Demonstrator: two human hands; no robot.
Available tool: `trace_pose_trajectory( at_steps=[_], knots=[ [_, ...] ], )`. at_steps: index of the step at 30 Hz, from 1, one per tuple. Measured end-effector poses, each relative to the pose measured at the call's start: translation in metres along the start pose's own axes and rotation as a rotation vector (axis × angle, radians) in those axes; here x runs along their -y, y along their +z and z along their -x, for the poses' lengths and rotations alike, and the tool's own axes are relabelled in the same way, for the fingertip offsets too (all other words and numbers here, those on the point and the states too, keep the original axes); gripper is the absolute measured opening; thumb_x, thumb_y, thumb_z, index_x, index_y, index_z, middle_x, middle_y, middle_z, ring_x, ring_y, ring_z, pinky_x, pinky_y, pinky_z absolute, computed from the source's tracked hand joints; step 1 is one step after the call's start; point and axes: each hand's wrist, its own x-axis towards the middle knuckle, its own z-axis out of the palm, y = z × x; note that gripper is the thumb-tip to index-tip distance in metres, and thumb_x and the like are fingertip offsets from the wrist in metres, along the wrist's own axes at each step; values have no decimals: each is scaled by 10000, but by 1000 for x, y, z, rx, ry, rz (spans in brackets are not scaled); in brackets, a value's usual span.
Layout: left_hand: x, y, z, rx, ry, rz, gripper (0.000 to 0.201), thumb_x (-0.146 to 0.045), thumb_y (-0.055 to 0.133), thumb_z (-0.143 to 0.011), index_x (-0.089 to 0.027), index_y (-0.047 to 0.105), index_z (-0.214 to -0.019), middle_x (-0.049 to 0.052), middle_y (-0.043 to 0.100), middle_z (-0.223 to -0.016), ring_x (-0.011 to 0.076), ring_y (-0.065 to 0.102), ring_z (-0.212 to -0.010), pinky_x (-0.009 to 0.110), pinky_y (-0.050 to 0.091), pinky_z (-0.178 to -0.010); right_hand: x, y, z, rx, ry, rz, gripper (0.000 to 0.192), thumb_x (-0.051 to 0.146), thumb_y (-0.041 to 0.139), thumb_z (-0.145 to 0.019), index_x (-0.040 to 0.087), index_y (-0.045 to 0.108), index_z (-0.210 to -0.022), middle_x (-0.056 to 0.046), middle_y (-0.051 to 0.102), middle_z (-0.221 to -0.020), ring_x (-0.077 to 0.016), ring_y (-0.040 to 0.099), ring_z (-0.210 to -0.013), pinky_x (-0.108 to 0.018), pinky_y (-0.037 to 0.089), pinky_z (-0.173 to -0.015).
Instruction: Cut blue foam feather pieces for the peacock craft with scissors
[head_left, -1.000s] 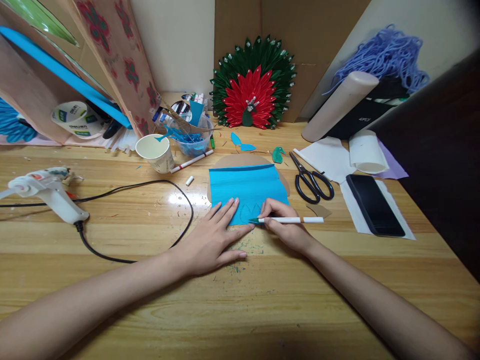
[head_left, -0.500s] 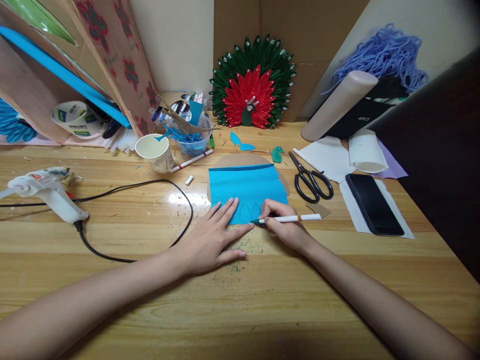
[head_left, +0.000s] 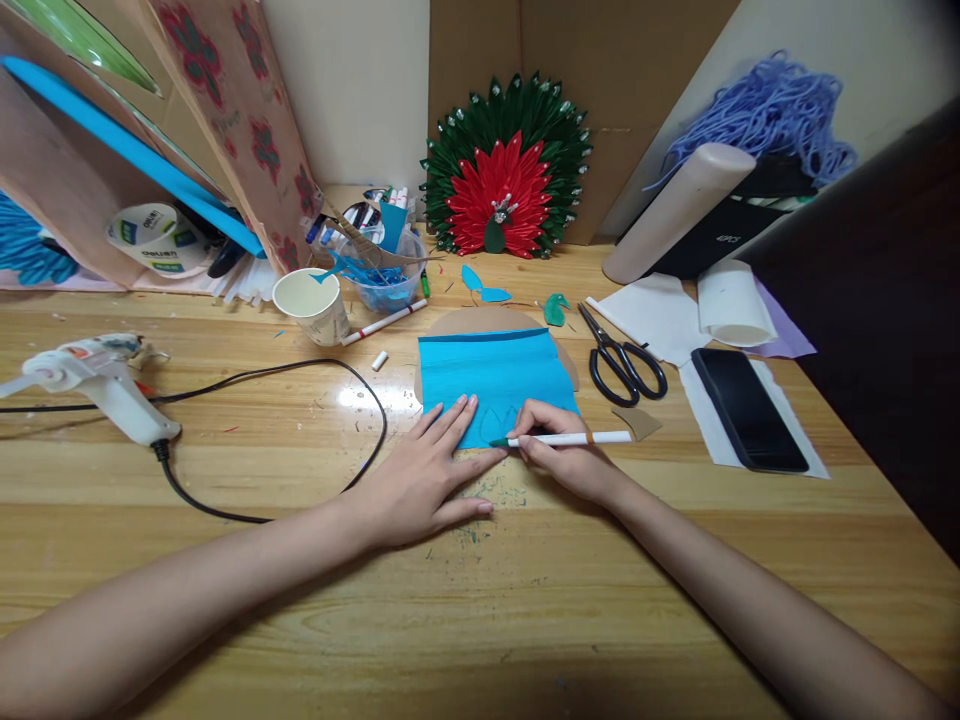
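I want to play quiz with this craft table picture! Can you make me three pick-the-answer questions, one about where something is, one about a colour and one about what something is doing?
1. Where are the scissors?
A. right of the blue paper
B. inside the paper cup
C. on the glue gun

2. What colour is the middle of the fan decoration?
A. yellow
B. red
C. white

3. What is the left hand doing?
A. holding the phone
B. lifting the cup
C. lying flat on the paper's edge

Answers: 1 A, they lie on the table just right of the sheet. 2 B, red petals sit inside green ones. 3 C, its fingers press the sheet while the right hand holds the marker.
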Motion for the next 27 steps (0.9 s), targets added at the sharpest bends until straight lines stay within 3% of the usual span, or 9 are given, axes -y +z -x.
trace_pose_trajectory(
  at_steps=[6, 16, 20, 24, 27],
  knots=[
    [0, 0, 0, 2, 2, -5, 595, -574, 379, -870, -327, 294, -1405, 80, 24, -1536, 327, 49, -1398, 508, 174, -1100, 2, 0, -1, 21, -2, 64, 129, 209, 518, -770, 188, 490, -645, 17, 505, -628, -122, 439, -581, -242, 328, -548],
    [0, 1, 1, -21, 13, 0, 580, -561, 392, -871, -309, 334, -1390, 119, 77, -1528, 342, 76, -1393, 538, 215, -1077, -4, 0, -1, -42, 7, -26, 138, 153, 462, -744, 192, 444, -613, 28, 457, -609, -123, 410, -592, -251, 307, -552],
    [0, 1, 3, -73, 13, -18, 567, -516, 412, -880, -260, 352, -1383, 144, 217, -1495, 337, 225, -1362, 521, 302, -1042, -5, -1, -2, -130, 38, -120, 145, 148, 448, -712, 196, 436, -575, 37, 413, -545, -114, 364, -526, -247, 272, -497],
    [0, -1, 4, -171, -61, -9, 448, -393, 367, -923, -158, 466, -1291, 149, 486, -1327, 272, 475, -1188, 455, 417, -966, -5, -10, -5, -255, 127, -238, 152, 157, 426, -687, 202, 439, -543, 48, 363, -459, -101, 300, -440, -238, 203, -422],
    [1, -3, 4, -186, -40, -1, 399, -371, 371, -922, -145, 535, -1207, 128, 551, -1251, 254, 518, -1119, 436, 446, -932, -5, -20, -9, -317, 178, -281, 165, 163, 402, -692, 202, 437, -536, 51, 344, -412, -92, 272, -399, -234, 174, -395]
  ],
)
